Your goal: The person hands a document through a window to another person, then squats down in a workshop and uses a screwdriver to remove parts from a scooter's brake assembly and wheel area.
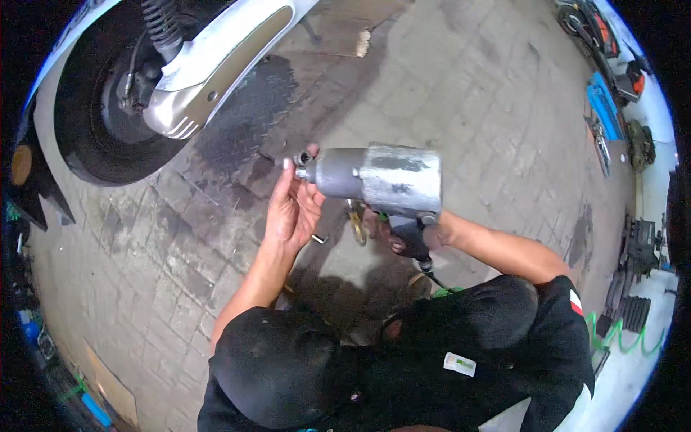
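Observation:
A grey and silver impact wrench (381, 176) lies level in front of me, its nose pointing left. My right hand (392, 234) is wrapped round its dark handle beneath the body, and a hose fitting (426, 265) shows at the handle's lower end. At the nose, my left hand (294, 205) has its thumb and fingertips round a small dark metal socket (303, 156), close to the wrench's drive end. Under the wrench a yellowish metal piece (357, 225) is partly hidden; I cannot tell its kind. By my left wrist sits a small bent metal piece (320, 239).
At the upper left stands a two-wheeler's wheel (79, 108) with a white and beige cover (216, 79) and a spring shock absorber (160, 25). Grey paving (468, 93) bears dark stains. Along the right lie a blue tool case (603, 106) and a green coiled hose (625, 338).

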The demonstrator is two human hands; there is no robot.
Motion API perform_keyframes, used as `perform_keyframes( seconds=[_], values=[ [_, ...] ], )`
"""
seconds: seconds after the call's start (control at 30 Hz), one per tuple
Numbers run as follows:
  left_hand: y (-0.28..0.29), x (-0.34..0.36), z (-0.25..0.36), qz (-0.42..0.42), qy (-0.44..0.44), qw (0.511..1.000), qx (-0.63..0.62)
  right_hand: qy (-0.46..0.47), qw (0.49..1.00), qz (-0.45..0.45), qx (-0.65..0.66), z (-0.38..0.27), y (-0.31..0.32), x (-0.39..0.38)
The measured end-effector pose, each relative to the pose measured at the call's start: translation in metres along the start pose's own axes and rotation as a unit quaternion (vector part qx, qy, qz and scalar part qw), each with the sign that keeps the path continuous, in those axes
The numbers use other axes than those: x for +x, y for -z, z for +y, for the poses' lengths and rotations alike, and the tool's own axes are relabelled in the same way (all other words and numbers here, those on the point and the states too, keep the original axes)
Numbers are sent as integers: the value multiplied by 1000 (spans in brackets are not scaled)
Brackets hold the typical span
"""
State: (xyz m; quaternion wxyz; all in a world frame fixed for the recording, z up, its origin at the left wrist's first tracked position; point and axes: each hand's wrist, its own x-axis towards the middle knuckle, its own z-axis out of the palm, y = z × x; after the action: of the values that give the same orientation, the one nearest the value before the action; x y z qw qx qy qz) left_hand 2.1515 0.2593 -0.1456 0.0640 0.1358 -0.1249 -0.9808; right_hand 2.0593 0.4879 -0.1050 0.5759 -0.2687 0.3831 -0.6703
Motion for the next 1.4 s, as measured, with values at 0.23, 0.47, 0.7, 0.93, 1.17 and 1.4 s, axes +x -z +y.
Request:
perform_keyframes(
  seconds=[0.23,0.47,0.7,0.93,1.17,1.4],
  values=[
    [16,-4,-9,-32,-3,992,-125,-44,985,148,-81,-1,-3,-4],
    [2,-11,0,-67,-35,991,-111,-48,986,144,-63,-6,-10,-4],
    [-16,-18,1,-78,-86,988,-100,8,993,86,-80,-20,-26,-2],
    [-4,-14,-2,-13,-140,990,-17,-62,979,114,-154,-23,-23,-8],
    [-17,-10,5,20,-107,994,26,-15,909,158,-385,-40,-49,19],
    [-12,52,48,38,-134,988,65,214,633,145,-729,8,-9,99]
  ],
)
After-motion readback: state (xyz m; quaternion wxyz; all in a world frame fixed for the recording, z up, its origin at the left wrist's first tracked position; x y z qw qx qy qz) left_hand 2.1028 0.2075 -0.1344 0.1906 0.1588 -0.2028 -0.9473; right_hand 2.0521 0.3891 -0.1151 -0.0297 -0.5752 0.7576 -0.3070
